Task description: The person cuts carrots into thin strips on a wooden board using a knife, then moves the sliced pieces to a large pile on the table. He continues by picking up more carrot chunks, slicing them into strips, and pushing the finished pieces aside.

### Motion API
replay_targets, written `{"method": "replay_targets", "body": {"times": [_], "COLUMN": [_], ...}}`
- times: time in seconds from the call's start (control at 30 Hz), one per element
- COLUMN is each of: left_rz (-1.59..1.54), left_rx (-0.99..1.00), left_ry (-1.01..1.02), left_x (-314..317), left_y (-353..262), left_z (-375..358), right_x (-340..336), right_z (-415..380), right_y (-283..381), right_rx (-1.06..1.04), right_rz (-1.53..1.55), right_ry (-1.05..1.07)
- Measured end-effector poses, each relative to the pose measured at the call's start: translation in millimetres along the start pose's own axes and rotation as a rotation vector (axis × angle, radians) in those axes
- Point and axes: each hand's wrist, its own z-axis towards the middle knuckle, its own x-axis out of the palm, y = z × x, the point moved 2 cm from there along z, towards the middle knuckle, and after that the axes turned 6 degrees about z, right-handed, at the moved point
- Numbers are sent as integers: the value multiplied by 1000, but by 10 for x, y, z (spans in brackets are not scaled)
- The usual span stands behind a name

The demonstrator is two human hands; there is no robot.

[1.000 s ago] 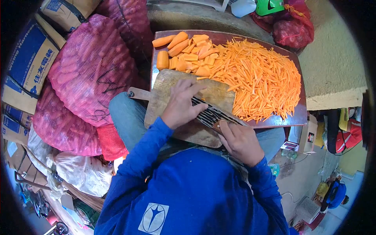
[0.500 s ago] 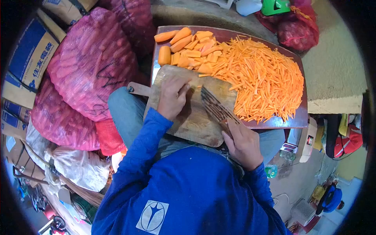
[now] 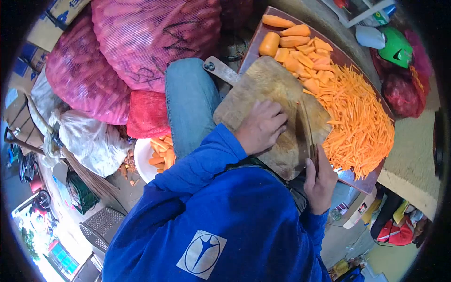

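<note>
A wooden cutting board [image 3: 268, 80] with a handle lies over my lap and the edge of a dark red table [image 3: 260, 35]. My left hand [image 3: 264, 126] rests on the board with its fingers curled; whatever may be under them is hidden. My right hand [image 3: 321, 181] grips the handle of a knife [image 3: 305, 123], whose blade is edge-down on the board's right part. Beyond the board, on the table, are peeled whole carrots [image 3: 277, 21], carrot slices [image 3: 300, 58] and a big heap of carrot strips [image 3: 359, 122].
Mesh sacks of carrots [image 3: 155, 42] stand at the left, above a small red sack [image 3: 148, 114]. A white basin [image 3: 143, 157] with carrots is beside my left knee. White plastic bags [image 3: 94, 138] and a broom [image 3: 89, 174] lie farther left. A green container [image 3: 396, 47] is at upper right.
The view has turned left, bringing the basin into sight. My left hand has moved down the board, toward its middle. The knife has turned more upright in the picture, still in my right hand.
</note>
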Motion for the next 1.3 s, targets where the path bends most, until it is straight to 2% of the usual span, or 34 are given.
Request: {"method": "replay_targets", "body": {"times": [0.07,0.13,0.27,0.37,0.43,0.47,0.53,0.6,0.67,0.7,0.8,0.83,0.97,1.07,1.13,1.2,1.3], "left_rz": [21,15,13,6,9,17,-1,-16,-182,-182,-124,-29,210,383,484,630,621], "left_rx": [6,14,26,34,32,24,46,68,-71,-52,-133,-68,50,125,123,39,-20], "left_ry": [70,55,23,7,15,27,25,24,27,33,-10,-44,-50,-81,-32,44,70], "left_x": [-1,21,26,33,43,48,-9,-38,-44,-82,-199,-214,-58,112,263,377,456], "left_y": [2,13,15,24,19,17,-22,7,103,111,235,282,488,483,500,497,470], "left_z": [-2,-21,-44,-43,-35,-23,28,117,201,279,607,747,1282,1551,1681,1747,1772], "right_x": [-7,21,59,9,-82,-125,-171,-170,-138,-110,-18,1,3,-55,-41,-27,-17], "right_z": [39,55,81,105,140,152,176,124,98,65,44,32,67,99,89,82,82], "right_y": [40,29,48,19,-54,-65,-51,-140,-180,-197,-147,-107,-124,-149,-180,-185,-203], "right_rx": [-19,80,152,138,289,301,228,266,196,236,135,233,211,288,271,237,204], "right_rz": [-21,-5,21,10,30,17,66,58,175,240,322,366,305,350,353,345,342], "right_ry": [-3,132,163,122,84,58,45,2,4,14,46,92,72,85,84,62,44]}}
